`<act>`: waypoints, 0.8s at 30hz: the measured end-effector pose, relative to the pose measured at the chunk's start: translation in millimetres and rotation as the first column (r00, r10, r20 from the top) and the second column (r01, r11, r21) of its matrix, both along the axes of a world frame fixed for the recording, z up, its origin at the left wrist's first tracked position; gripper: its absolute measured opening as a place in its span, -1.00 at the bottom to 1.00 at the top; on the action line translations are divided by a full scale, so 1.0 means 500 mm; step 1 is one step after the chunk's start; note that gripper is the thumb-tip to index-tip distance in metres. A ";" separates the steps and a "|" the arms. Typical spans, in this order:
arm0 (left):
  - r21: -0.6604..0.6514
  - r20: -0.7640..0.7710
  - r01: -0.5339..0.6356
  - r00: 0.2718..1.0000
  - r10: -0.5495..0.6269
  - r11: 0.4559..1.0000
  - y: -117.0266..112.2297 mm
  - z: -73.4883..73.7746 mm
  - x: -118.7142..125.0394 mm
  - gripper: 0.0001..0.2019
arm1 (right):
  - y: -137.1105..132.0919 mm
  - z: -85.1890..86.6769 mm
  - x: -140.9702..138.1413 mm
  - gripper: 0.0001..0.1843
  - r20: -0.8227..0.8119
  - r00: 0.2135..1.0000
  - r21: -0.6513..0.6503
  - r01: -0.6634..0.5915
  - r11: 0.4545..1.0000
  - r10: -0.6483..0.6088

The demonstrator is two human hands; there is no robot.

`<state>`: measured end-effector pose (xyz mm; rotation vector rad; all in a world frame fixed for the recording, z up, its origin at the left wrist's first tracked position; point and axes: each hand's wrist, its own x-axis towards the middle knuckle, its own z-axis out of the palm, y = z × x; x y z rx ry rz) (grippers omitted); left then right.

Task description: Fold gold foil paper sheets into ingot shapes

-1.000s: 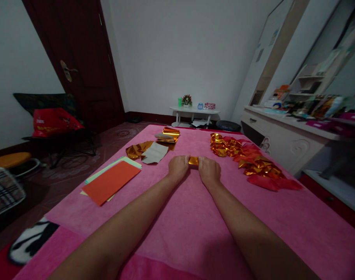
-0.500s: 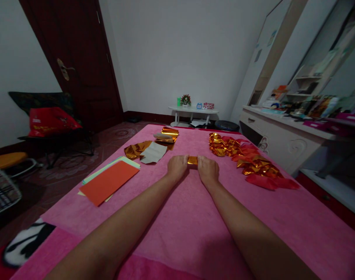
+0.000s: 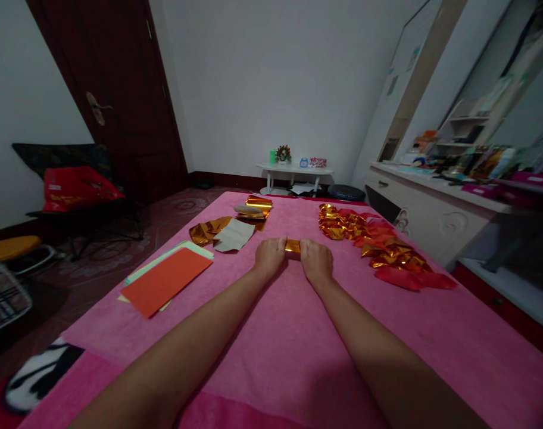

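Note:
Between my two hands a strip of shiny gold foil paper (image 3: 293, 246) shows, low over the pink cloth (image 3: 271, 333). My left hand (image 3: 270, 256) is closed on its left end, and my right hand (image 3: 317, 260) is closed on the right end. Both ends of the strip are hidden inside the fingers. To the right lie crumpled gold foil and red paper pieces (image 3: 390, 253). Beyond my left hand are a grey-white sheet (image 3: 234, 236), creased gold foil (image 3: 204, 231) and a gold foil roll (image 3: 259, 205).
A stack of coloured paper topped by an orange sheet (image 3: 168, 282) lies at the left. A small white table (image 3: 296, 170) stands by the far wall. The dresser (image 3: 436, 193) with many small items is at the right. A red bag (image 3: 79, 187) rests on a chair.

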<state>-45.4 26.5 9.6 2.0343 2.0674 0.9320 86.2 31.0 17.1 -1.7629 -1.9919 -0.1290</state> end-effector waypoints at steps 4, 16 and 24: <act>0.018 0.014 0.020 1.000 -0.020 1.000 0.004 -0.003 -0.001 -0.46 | 0.000 -0.001 0.002 -0.49 -0.010 1.000 -0.005 0.009 1.000 -0.009; 0.040 0.150 0.032 0.988 -0.038 0.999 0.002 -0.004 -0.004 -0.40 | 0.004 -0.007 0.004 -0.48 -0.047 0.999 -0.021 0.003 1.000 -0.004; -0.004 0.293 0.056 0.955 -0.052 0.998 0.001 0.001 -0.018 -0.30 | 0.054 -0.002 0.125 -0.64 -0.137 0.986 0.087 0.112 0.990 -0.099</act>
